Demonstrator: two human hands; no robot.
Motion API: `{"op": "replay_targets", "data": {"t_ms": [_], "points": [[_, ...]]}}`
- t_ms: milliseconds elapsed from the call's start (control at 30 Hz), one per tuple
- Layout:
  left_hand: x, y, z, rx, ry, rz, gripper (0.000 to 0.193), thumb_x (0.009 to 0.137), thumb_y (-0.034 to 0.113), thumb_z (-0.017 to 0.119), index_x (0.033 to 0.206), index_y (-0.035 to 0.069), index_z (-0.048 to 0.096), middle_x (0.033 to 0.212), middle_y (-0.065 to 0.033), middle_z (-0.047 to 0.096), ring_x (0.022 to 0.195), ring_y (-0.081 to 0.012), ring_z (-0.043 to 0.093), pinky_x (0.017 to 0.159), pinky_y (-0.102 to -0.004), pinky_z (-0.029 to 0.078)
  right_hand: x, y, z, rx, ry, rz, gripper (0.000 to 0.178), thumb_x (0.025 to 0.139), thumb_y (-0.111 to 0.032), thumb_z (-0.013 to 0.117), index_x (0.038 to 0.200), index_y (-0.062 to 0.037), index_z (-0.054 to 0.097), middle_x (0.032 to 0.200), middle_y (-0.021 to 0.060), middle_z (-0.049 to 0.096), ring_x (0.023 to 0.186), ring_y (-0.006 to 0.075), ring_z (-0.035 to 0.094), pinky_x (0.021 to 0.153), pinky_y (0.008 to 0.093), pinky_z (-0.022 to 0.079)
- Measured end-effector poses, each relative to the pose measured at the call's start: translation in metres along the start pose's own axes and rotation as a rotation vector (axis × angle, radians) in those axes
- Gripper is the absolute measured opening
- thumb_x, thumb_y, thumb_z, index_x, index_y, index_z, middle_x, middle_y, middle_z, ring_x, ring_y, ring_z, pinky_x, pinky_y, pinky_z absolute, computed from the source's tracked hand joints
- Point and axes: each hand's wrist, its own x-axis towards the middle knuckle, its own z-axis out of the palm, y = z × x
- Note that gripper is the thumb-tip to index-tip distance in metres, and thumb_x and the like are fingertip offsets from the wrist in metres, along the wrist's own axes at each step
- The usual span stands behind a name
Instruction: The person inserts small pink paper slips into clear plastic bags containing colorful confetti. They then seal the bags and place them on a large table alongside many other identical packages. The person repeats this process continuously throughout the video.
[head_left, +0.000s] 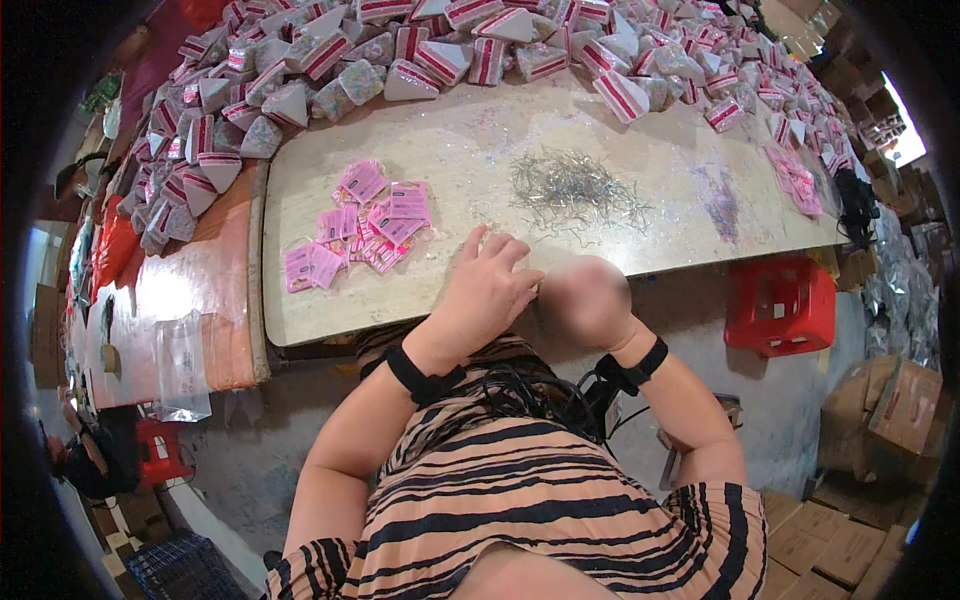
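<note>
My left hand [488,288] is over the table's front edge, its fingers curled. Its thumb and forefinger close together beside my right hand; anything between them is too small to make out. My right hand [588,302] is a blur just past the edge, so its fingers and anything in them cannot be read. Beyond my hands lies a loose heap of thin silvery wire pieces [575,190]. Left of my left hand, several small pink printed cards [385,222] are spread in a pile.
Many glittery cake-slice-shaped pieces [420,80] are heaped along the table's [460,130] far side. More pink cards [792,180] lie at its right end. A red plastic crate [780,305] stands below, right of me. Cardboard boxes [880,410] are stacked at right; an orange-covered table [205,300] adjoins at left.
</note>
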Motion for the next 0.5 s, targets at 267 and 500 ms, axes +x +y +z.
{"op": "replay_targets", "data": {"t_ms": [267,500], "points": [[-0.001,0.004,0.005,-0.045,0.117,0.04,0.008,0.072,0.015,0.07,0.077,0.01,0.066,0.085,-0.0036,0.06,0.093,-0.0233,0.057,0.101,-0.0443,0.037,0.004,-0.001,-0.01,0.12,0.014,0.122,0.013,0.072,-0.004,0.069,0.084,-0.0031,0.064,0.086,0.0063,0.057,0.074,0.0244,0.055,0.073,0.036,0.042],[0.005,-0.005,-0.006,-0.199,0.277,-0.134,0.007,0.073,0.012,0.069,0.072,0.006,0.064,0.075,-0.0057,0.058,0.084,-0.0247,0.056,0.086,-0.0382,0.039,0.045,0.025,-0.032,-0.026,0.024,0.243,0.018,0.073,-0.001,0.07,0.091,-0.0022,0.065,0.087,0.0092,0.06,0.076,0.0253,0.058,0.075,0.0361,0.044]]}}
